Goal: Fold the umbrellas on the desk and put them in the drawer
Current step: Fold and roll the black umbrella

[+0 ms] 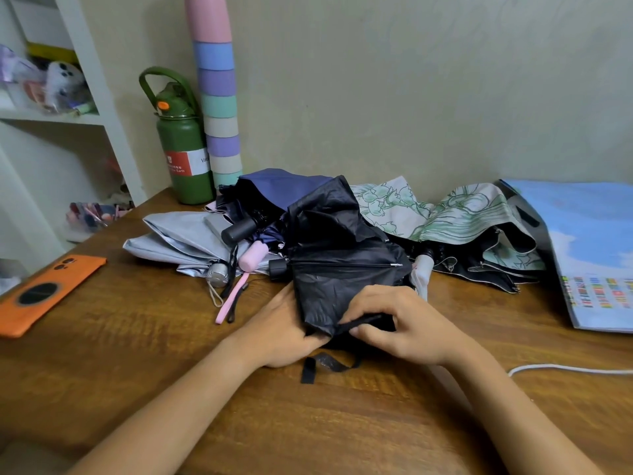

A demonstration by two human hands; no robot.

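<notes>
An orange phone in its case [48,289] is lying at the far left of the brown wooden surface [137,354], with a green insulated bottle [183,156] standing behind a pale grey folding umbrella [178,238]. The left hand [281,329] is gripping the near edge of the crumpled black umbrella canopy [342,262] at the surface's middle, fingers curled under the fabric. The right hand [397,325] is pinching a fold against it. The black closing strap [322,365] is dangling loose below, so gathering pleats seems the current step; wrapping that strap likely comes next. A floral white-and-green umbrella [445,214] is waiting to the right.
</notes>
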